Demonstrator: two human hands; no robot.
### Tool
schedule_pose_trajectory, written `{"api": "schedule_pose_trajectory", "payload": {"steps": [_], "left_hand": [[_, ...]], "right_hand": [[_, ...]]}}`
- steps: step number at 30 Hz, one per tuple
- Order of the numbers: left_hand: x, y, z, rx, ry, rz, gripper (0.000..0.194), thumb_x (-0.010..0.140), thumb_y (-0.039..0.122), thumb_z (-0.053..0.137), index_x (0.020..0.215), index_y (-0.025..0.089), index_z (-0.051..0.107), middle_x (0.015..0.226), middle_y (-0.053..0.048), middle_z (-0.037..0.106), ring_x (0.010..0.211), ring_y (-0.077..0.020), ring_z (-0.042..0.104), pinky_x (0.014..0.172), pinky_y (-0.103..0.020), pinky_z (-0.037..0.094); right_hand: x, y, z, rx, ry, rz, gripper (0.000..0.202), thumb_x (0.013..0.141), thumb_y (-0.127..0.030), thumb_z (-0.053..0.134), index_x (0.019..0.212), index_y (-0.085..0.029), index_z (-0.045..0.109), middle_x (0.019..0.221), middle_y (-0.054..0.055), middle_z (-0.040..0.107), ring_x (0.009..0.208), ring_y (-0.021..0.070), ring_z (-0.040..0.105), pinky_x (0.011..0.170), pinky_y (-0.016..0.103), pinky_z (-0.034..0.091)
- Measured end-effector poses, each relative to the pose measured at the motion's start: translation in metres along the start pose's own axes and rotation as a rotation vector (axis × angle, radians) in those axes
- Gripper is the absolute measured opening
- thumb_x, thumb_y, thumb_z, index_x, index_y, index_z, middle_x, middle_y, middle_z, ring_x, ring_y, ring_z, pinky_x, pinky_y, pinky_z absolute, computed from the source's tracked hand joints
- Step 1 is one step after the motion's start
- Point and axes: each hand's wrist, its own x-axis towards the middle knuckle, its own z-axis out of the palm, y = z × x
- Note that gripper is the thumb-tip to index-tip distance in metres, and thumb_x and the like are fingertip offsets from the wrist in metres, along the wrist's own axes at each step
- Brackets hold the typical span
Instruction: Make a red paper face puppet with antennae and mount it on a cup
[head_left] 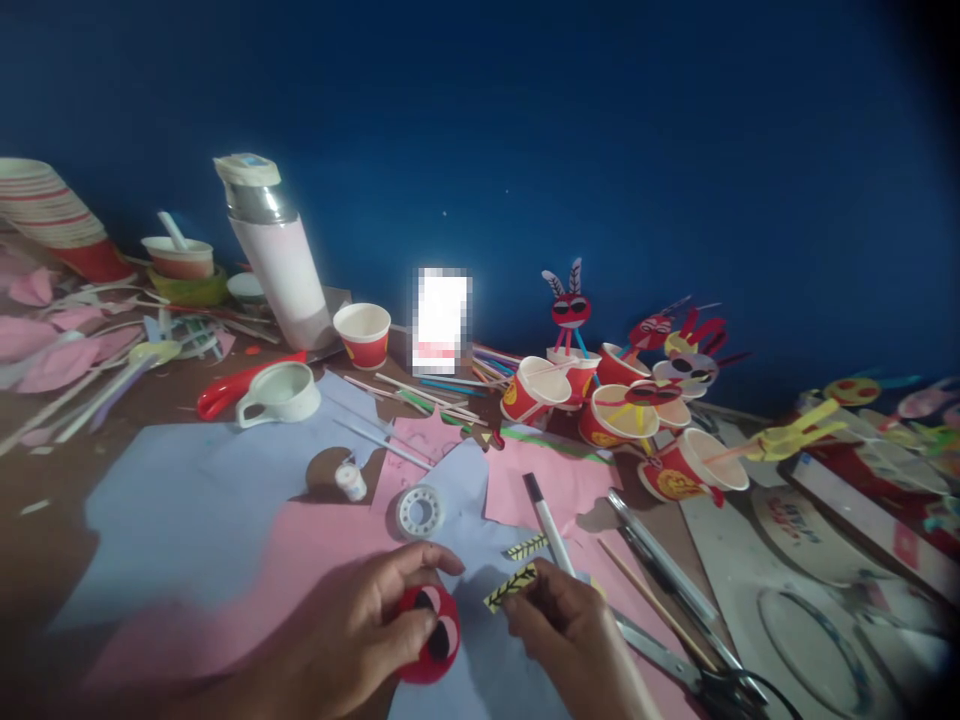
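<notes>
Under the left hand's (367,615) thumb sits a red face disc (441,652), gripped, index finger stretched out past it. Just right of that, the right hand (566,612) has a narrow pinch on a yellow strip (510,588). Looks like a piece-handling step, parts apart; moving that flimsy strip calls for a light touch. Bare blue paper (480,660) between the fingers gives some room, but a tape roll (406,513) sits beyond the left fingertips, and scissors (660,653) crowd the right hand's outer edge.

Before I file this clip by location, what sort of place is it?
Probably a craft worktable, home or workshop unclear: the coloured sheets, the scissors and the round red face with cartoon eyes suggest it.
</notes>
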Motion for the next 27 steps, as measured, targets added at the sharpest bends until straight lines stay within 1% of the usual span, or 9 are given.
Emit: {"api": "schedule_pose_trajectory", "payload": {"steps": [3,5,8,11,14,18,21,23,27], "left_hand": [[-0.001,0.001,0.001,0.011,0.009,-0.018,0.035,0.085,0.035,0.051,0.118,0.024,0.052,0.087,0.000,0.067,0.069,-0.0146,0.057,0.059,-0.021,0.043],[-0.002,0.002,0.001,-0.024,-0.011,-0.017,0.035,0.086,0.039,0.052,0.116,0.022,0.050,0.084,0.000,0.067,0.063,-0.0130,0.056,0.055,-0.020,0.042],[-0.002,0.004,0.001,-0.128,-0.054,-0.010,0.030,0.085,0.043,0.055,0.104,0.020,0.053,0.084,-0.002,0.068,0.057,-0.0109,0.055,0.051,-0.019,0.040],[-0.001,0.003,0.001,-0.205,-0.094,-0.044,0.028,0.084,0.045,0.058,0.091,0.018,0.056,0.086,-0.005,0.071,0.055,-0.0108,0.058,0.048,-0.018,0.039],[0.000,-0.002,0.003,-0.241,-0.112,-0.072,0.029,0.082,0.046,0.060,0.086,0.018,0.059,0.087,-0.007,0.073,0.058,-0.0128,0.061,0.048,-0.019,0.041],[0.000,-0.011,0.007,-0.272,-0.115,-0.027,0.030,0.080,0.047,0.063,0.082,0.017,0.062,0.085,-0.009,0.074,0.070,-0.0178,0.065,0.052,-0.020,0.044],[0.001,-0.016,0.009,-0.278,-0.099,-0.021,0.031,0.079,0.047,0.064,0.082,0.017,0.062,0.080,-0.008,0.073,0.068,-0.0175,0.065,0.050,-0.020,0.043],[0.001,-0.016,0.010,-0.272,-0.086,-0.023,0.031,0.079,0.048,0.064,0.081,0.017,0.062,0.078,-0.007,0.073,0.064,-0.0161,0.064,0.049,-0.020,0.043],[0.000,-0.008,0.011,-0.264,-0.095,-0.027,0.030,0.080,0.047,0.064,0.081,0.016,0.061,0.080,-0.008,0.073,0.069,-0.0177,0.066,0.052,-0.020,0.045]], "right_hand": [[-0.002,0.003,0.001,-0.193,-0.024,-0.048,0.018,0.078,-0.029,0.055,0.065,-0.018,0.055,0.053,-0.004,0.050,0.049,0.0097,0.043,0.046,0.020,0.031],[-0.003,0.003,0.002,-0.339,-0.021,-0.090,0.013,0.077,-0.025,0.056,0.066,-0.019,0.059,0.053,-0.003,0.055,0.050,0.0101,0.047,0.048,0.020,0.031],[-0.003,0.004,0.001,-0.543,0.013,-0.125,0.008,0.073,-0.022,0.058,0.067,-0.020,0.062,0.055,-0.002,0.062,0.052,0.0118,0.052,0.050,0.021,0.032],[-0.003,0.008,-0.005,-0.663,0.056,-0.155,0.010,0.074,-0.026,0.060,0.066,-0.021,0.062,0.053,-0.002,0.063,0.049,0.0122,0.054,0.049,0.021,0.032],[-0.004,0.011,-0.012,-0.686,0.103,-0.179,0.014,0.077,-0.030,0.058,0.066,-0.022,0.060,0.052,-0.002,0.062,0.048,0.0123,0.054,0.047,0.020,0.031],[-0.006,0.010,-0.024,-0.625,0.126,-0.211,0.019,0.083,-0.033,0.053,0.069,-0.022,0.058,0.054,-0.003,0.062,0.050,0.0128,0.056,0.045,0.020,0.032],[-0.005,0.008,-0.035,-0.608,0.154,-0.214,0.021,0.086,-0.035,0.050,0.072,-0.022,0.059,0.055,-0.003,0.062,0.050,0.0128,0.055,0.047,0.020,0.034],[-0.003,0.008,-0.043,-0.616,0.184,-0.219,0.022,0.087,-0.034,0.049,0.072,-0.022,0.059,0.056,-0.003,0.062,0.051,0.0131,0.056,0.048,0.021,0.035],[0.004,0.013,-0.052,-0.698,0.283,-0.248,0.019,0.087,-0.036,0.050,0.076,-0.022,0.058,0.063,-0.002,0.064,0.055,0.0147,0.059,0.052,0.022,0.039]]}}
